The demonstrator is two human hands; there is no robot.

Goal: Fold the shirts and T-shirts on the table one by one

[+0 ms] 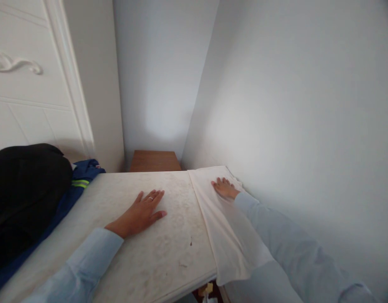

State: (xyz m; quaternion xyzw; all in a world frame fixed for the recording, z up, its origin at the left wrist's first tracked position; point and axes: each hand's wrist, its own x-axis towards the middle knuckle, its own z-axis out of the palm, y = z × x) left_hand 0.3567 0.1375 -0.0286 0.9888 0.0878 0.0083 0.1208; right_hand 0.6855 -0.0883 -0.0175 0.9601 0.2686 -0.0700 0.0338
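Note:
A white cloth [209, 202] lies along the right side of the pale, stained tabletop [168, 252], and its near end hangs over the front edge. My right hand [224, 188] rests flat on the far part of this cloth, fingers spread. Some creases run from under that hand toward the front. On the bare tabletop to the left, my left hand [141, 214] lies palm down with its fingers apart and a ring on one of them. Neither hand grips anything.
Dark clothing [30, 189] is heaped at the left, over a blue garment [86, 170] with a yellow-green stripe. Behind the table stands a brown wooden surface [155, 160]. A grey wall [291, 105] borders the right side, and a white panelled cabinet [30, 92] the left.

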